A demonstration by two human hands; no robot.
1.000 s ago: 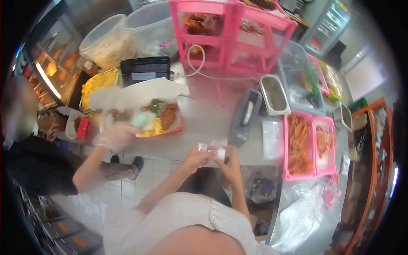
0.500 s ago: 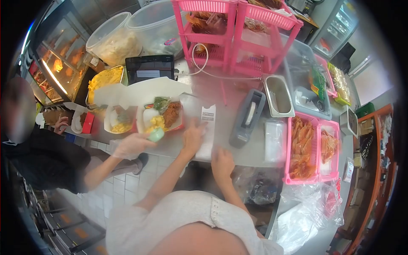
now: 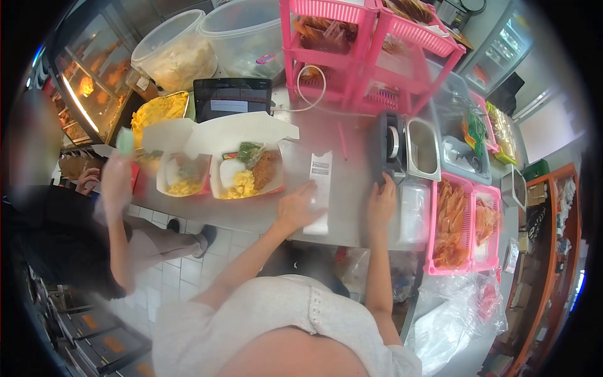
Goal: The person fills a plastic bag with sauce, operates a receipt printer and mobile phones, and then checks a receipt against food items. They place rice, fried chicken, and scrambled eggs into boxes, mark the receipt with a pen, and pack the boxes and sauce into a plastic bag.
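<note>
My left hand [image 3: 301, 206] lies with fingers outstretched on a long white paper slip [image 3: 321, 188] with printing near its top, on the metal counter. At the near end of a dark grey tape dispenser [image 3: 379, 147], the bent fingers of my right hand [image 3: 381, 200] touch it; whether they also pinch the tape is too small to tell. Left of the slip stands an open takeaway box [image 3: 276, 182] with rice, yellow scrambled-looking food, greens and a brown fried piece. A second open box [image 3: 204, 182] with similar yellow food sits beside it.
At left, a co-worker's gloved hand [image 3: 116, 182] holds a blurred pale green item [image 3: 125, 141]. A tablet [image 3: 232, 99] and pink rack [image 3: 370, 69] stand behind. Right are a metal container [image 3: 438, 147], clear plastic bags [image 3: 412, 210] and a pink basket [image 3: 431, 251] of packed brown food.
My right hand has moved from beside the slip rightward to the dispenser, which has shifted away and turned. The co-worker's gloved hand has drawn back left from the boxes with the green item.
</note>
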